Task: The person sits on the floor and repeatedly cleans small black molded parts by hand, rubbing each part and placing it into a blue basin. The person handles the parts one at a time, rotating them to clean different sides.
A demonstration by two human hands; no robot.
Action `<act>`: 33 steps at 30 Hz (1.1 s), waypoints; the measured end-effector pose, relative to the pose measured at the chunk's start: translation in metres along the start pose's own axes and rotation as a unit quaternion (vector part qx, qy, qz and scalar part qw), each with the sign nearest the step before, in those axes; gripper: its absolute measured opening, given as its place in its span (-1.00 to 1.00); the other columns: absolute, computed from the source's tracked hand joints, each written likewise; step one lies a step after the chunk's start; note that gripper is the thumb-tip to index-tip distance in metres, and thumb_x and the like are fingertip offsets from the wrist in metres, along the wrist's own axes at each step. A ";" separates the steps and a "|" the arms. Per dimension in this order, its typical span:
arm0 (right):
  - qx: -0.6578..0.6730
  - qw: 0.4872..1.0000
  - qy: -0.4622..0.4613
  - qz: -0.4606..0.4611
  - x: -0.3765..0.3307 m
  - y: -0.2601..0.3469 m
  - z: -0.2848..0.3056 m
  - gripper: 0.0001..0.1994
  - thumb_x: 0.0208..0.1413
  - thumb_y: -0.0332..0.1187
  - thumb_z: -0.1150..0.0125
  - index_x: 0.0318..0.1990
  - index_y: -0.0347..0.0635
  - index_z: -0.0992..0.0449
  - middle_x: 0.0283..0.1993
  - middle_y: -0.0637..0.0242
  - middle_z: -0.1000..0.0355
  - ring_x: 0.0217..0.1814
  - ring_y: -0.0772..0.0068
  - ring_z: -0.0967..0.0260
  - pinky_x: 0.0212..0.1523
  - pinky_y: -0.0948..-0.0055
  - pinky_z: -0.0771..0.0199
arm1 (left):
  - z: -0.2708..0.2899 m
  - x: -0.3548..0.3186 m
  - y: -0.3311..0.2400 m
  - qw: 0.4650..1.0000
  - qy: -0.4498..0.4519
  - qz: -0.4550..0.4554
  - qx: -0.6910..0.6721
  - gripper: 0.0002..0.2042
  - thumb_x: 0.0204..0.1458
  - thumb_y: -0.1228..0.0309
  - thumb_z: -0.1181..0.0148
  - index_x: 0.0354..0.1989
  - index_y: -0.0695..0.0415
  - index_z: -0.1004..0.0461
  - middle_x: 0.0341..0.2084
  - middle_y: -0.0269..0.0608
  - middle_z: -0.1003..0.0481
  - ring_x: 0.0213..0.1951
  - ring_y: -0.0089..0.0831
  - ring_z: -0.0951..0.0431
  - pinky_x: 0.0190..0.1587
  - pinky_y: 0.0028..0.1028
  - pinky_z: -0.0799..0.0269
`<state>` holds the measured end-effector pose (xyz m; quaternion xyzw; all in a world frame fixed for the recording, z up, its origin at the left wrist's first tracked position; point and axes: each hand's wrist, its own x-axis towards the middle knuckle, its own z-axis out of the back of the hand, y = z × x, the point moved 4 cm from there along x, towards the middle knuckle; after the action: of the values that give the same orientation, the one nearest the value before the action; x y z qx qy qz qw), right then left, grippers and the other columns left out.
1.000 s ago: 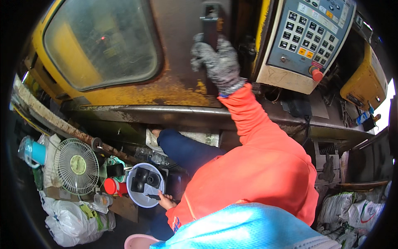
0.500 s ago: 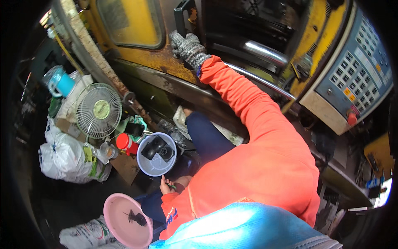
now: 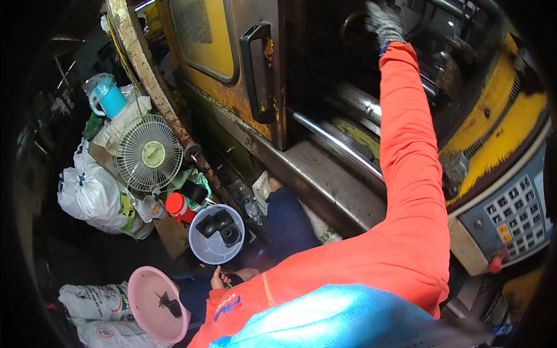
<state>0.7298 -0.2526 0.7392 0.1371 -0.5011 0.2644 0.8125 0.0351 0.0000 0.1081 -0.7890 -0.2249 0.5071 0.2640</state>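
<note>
My right hand [image 3: 384,24], in a grey knitted glove, reaches into the dark opening of the machine at the top edge. Its fingers look stretched out and slightly blurred, with nothing visible in them; the tips come close to the frame's edge. Left of that arm stands the yellow machine door [image 3: 226,95] with its black handle [image 3: 256,72]. Low in front of my body, my bare left hand [image 3: 219,279] is closed around a small tool with a green part, mostly hidden by the fingers. Just beyond it, a lavender basin [image 3: 200,250] holds black moulded parts [image 3: 216,222].
A pink basin [image 3: 139,284] with a dark part in it sits at lower left, beside white sacks [image 3: 96,301]. Farther left are a fan [image 3: 149,153], a red-lidded container [image 3: 177,204] and white plastic bags [image 3: 90,194]. A button panel [image 3: 513,217] stands at right. Metal rods [image 3: 336,145] cross the opening.
My right hand has left the door beside its handle and moved rightward, deep into the opening. The view has shifted too. My left hand stays near the lavender basin, still closed.
</note>
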 end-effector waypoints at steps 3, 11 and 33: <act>0.110 0.954 0.081 -0.268 -0.007 -0.100 -0.088 -0.39 0.12 0.18 0.31 0.04 -0.10 -0.39 0.02 -0.09 -0.36 0.07 -0.17 -0.28 0.01 0.02 -0.29 | -0.001 -0.003 0.003 0.998 -0.059 0.010 0.010 -0.69 -0.01 0.20 -0.23 -0.59 0.02 -0.24 -0.80 -0.46 -0.08 -0.77 -0.58 -0.05 -0.68 -0.52 0.01; 0.030 0.961 0.046 -0.270 -0.011 -0.183 -0.170 -0.55 0.10 -0.04 0.15 -0.15 -0.19 -0.53 -0.06 -0.13 -0.40 0.03 -0.19 -0.31 0.00 0.01 -0.31 | -0.022 -0.023 -0.014 0.992 -0.106 -0.029 0.065 -0.67 -0.04 0.22 -0.24 -0.65 0.03 -0.22 -0.83 -0.41 -0.05 -0.78 -0.51 -0.07 -0.67 -0.44 -0.04; 0.037 0.955 -0.224 -0.190 -0.035 -0.059 0.002 -0.41 0.05 -0.03 -0.09 0.13 -0.28 -0.27 0.01 -0.06 -0.38 0.06 0.08 -0.37 0.07 0.27 -0.36 | -0.173 -0.066 -0.095 0.974 0.124 -0.159 0.104 -0.80 0.04 0.28 -0.16 -0.41 0.18 -0.44 -0.73 -0.44 -0.25 -0.75 -0.63 -0.14 -0.64 -0.55 -0.05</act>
<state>0.7491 -0.3124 0.7115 0.3155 -0.6246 0.0867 0.7091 0.1601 -0.0013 0.2745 -0.7684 -0.2589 0.3775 0.4473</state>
